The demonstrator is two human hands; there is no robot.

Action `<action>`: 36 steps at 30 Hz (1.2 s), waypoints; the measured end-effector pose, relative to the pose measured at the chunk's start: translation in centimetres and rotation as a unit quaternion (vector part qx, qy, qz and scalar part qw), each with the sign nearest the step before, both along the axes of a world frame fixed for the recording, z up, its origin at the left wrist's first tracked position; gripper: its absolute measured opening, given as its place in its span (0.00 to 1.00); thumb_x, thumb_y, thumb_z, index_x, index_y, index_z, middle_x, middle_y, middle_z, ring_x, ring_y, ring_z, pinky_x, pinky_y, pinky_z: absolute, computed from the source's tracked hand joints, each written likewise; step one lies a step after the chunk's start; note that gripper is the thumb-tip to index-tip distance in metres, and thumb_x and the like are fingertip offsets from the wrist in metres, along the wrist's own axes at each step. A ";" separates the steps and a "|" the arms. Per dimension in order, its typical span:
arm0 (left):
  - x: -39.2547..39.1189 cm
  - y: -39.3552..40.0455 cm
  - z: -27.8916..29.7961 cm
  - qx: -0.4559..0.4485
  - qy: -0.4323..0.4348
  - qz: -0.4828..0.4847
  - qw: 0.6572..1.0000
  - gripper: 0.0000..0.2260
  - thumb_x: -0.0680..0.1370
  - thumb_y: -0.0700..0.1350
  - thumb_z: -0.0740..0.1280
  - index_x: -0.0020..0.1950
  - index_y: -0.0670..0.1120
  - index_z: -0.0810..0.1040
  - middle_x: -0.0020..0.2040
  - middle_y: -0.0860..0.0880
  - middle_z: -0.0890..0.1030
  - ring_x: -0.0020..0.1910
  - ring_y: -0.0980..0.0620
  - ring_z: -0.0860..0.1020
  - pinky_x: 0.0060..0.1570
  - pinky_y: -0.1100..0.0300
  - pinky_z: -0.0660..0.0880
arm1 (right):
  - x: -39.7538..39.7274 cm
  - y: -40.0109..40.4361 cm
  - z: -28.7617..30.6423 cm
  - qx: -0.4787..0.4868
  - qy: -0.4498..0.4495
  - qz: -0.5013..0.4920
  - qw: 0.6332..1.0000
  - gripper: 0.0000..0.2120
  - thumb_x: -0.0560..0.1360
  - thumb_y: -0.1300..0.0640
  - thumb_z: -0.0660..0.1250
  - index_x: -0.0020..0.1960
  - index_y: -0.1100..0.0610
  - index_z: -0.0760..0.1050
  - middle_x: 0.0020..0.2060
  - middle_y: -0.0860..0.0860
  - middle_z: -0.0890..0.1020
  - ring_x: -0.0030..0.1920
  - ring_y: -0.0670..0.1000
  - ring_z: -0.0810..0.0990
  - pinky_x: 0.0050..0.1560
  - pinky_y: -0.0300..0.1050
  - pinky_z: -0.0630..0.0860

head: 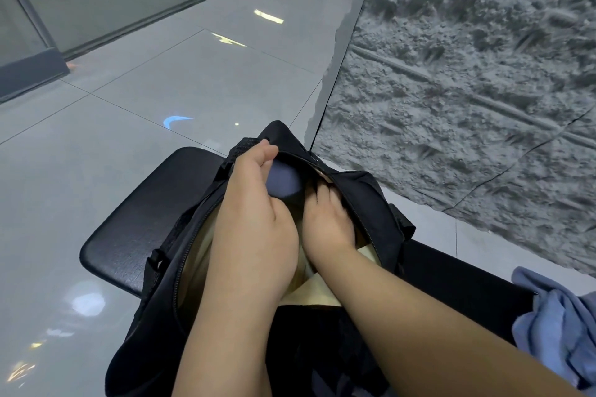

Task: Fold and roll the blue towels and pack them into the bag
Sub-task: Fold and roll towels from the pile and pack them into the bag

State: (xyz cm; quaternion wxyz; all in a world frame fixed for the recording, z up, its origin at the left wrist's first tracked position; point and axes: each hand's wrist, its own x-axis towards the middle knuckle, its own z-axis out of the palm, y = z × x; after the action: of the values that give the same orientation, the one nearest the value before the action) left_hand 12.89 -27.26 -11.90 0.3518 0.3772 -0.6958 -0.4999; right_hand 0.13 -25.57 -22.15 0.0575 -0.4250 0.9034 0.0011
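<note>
On the black padded bench [129, 222], a rolled blue towel [283, 179] is being tucked into the open black fabric bag [364, 200] (packing step) by the left hand [254, 219], curled round it, while the bag's inside is pressed by the right hand [325, 219], its fingers hidden, and next the crumpled blue towel [558, 325] needs folding.

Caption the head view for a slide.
Both hands, left and right, push a rolled blue towel into the open black fabric bag on a bench.

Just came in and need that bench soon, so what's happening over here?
A person is packing a black bag that sits open on a black bench. Both hands are inside its opening: the left hand presses a rolled blue towel down into it, while the right hand reaches in beside it. A loose, unfolded blue towel lies on the bench to the right, not yet packed.
</note>
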 end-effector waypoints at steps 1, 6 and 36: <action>0.0 0.0 0.0 -0.001 -0.001 0.000 1.000 0.27 0.72 0.27 0.51 0.65 0.52 0.66 0.66 0.57 0.71 0.65 0.70 0.66 0.58 0.81 0.60 | -0.1 0.1 -0.1 0.005 0.006 0.009 1.000 0.23 0.78 0.64 0.53 0.72 0.61 0.57 0.68 0.56 0.62 0.71 0.54 0.59 0.69 0.45 0.60; -0.2 0.0 -0.2 0.006 -0.014 -0.006 1.000 0.28 0.73 0.27 0.51 0.68 0.49 0.65 0.68 0.56 0.70 0.66 0.69 0.65 0.59 0.81 0.59 | -0.3 -0.1 0.6 0.018 -0.009 0.006 1.000 0.28 0.77 0.60 0.55 0.75 0.60 0.51 0.70 0.55 0.59 0.70 0.55 0.57 0.68 0.46 0.60; -0.8 0.3 -1.0 -0.017 0.001 -0.029 0.999 0.31 0.70 0.27 0.52 0.68 0.53 0.66 0.67 0.58 0.70 0.67 0.66 0.65 0.66 0.65 0.61 | 1.8 1.6 1.9 0.000 -0.113 0.035 0.993 0.27 0.78 0.54 0.59 0.74 0.56 0.55 0.73 0.54 0.53 0.76 0.56 0.45 0.71 0.55 0.55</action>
State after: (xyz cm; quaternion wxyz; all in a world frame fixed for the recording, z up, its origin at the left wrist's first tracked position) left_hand 12.11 -27.00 -12.93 0.3442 0.3505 -0.7148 -0.4977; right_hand 1.92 -24.01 -20.21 0.1590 -0.4533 0.8759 -0.0448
